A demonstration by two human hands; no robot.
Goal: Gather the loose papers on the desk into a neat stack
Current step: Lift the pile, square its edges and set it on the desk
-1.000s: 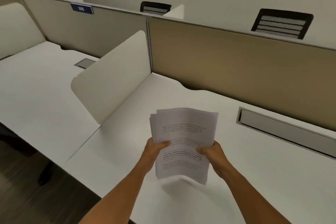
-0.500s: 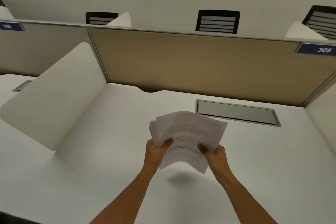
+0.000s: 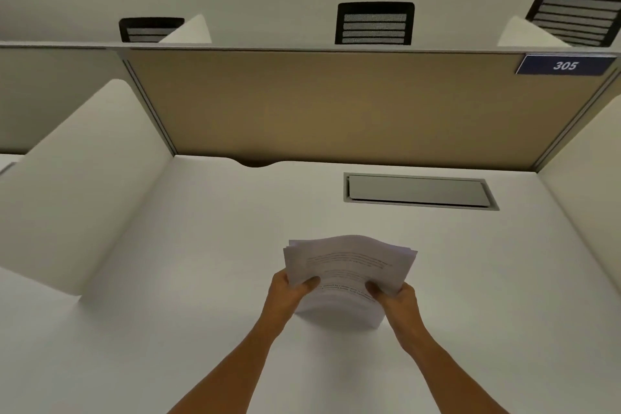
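Head view: papers (image 3: 349, 265) between left hand (image 3: 289, 296) and right hand (image 3: 398, 304).

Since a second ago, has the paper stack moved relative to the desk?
Yes. The paper stack has come down: its bottom edge now meets the desk, nearer the cable hatch.

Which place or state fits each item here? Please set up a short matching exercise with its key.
Things:
1. papers
2. number plate 305
3. metal flap
4. middle chair back

Places or states:
A. behind the tan partition
B. recessed in the desk, right of centre
C. held at both sides by left hand and right hand
D. partition's upper right corner

Pairs: 1-C, 2-D, 3-B, 4-A
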